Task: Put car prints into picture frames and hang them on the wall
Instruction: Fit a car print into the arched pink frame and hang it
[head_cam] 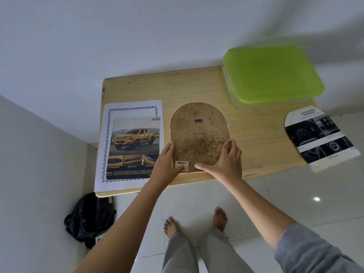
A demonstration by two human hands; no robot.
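Both hands, left hand (167,160) and right hand (226,158), are pressed open-fingered on the arched frame back (199,134), nothing gripped. Backing could be skewed if pushed unevenly

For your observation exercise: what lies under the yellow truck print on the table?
A white sheet with a dark decorative border lies under the truck print, on the wooden table. The print covers the sheet's middle, so anything printed there cannot be seen.
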